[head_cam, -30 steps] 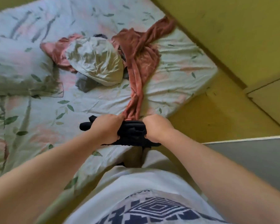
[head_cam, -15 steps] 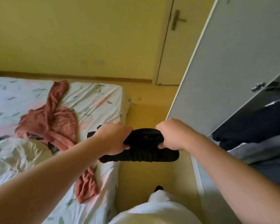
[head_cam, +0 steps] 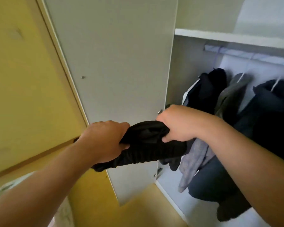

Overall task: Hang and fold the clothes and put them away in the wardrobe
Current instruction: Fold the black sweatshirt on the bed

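A folded black garment (head_cam: 147,145) is held in the air between both hands in front of the open wardrobe (head_cam: 174,79). My left hand (head_cam: 105,140) grips its left end, fingers curled round the cloth. My right hand (head_cam: 175,123) grips its right end from above. Inside the wardrobe, several dark and grey clothes (head_cam: 233,112) hang on hangers from a rail (head_cam: 246,54) under a white shelf (head_cam: 228,37). The garment sits level with the lower part of the hanging clothes, just left of them.
The wardrobe's grey door (head_cam: 118,63) stands open straight ahead, between me and the yellow wall (head_cam: 23,79). Yellow floor (head_cam: 134,210) lies below. A corner of the bed sheet (head_cam: 62,215) shows at the bottom left. The white wardrobe floor (head_cam: 179,199) runs under the hanging clothes.
I have turned from the bed to the wardrobe, carrying the black garment in both hands. The bed and its clothes have left the view; the wardrobe's inside now shows.
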Demonstrator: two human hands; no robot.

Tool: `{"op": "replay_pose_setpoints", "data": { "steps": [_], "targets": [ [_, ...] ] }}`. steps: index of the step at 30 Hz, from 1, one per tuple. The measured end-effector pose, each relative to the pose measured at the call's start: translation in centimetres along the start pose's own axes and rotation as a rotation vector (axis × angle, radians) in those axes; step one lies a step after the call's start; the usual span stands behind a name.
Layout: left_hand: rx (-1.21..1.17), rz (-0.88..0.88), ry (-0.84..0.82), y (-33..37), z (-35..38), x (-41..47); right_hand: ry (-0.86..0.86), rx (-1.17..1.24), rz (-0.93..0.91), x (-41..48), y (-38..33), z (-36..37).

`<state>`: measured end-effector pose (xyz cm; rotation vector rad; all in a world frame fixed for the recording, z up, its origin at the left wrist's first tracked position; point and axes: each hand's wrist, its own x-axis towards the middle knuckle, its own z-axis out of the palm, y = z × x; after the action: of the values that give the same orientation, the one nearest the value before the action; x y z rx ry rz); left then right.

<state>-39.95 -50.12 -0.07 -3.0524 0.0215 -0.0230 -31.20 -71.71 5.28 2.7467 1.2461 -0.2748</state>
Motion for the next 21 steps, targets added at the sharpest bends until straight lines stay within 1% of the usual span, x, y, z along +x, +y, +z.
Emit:
{"op": "replay_pose_setpoints", "data": {
  "steps": [4, 8, 14, 18, 21],
  "targets": [
    [0.032, 0.100, 0.104, 0.6, -4.0, 4.7, 0.056, 0.020, 0.095, -1.3, 2.9, -3.6],
    [0.063, 0.213, 0.226, 1.1, -8.8, 7.8, 0.160, 0.006, 0.204, -3.5, 4.4, -6.9],
    [0.060, 0.399, 0.460, 2.2, -16.4, 10.9, 0.356, -0.076, 0.420, -8.0, 4.6, -12.1],
    [0.039, 0.515, 0.585, 3.4, -20.5, 12.0, 0.449, -0.070, 0.513, -11.2, 4.2, -14.8],
    [-0.013, 0.566, 0.660, 4.1, -22.9, 12.4, 0.518, -0.146, 0.569, -12.4, 3.7, -16.1]
  ]
}}
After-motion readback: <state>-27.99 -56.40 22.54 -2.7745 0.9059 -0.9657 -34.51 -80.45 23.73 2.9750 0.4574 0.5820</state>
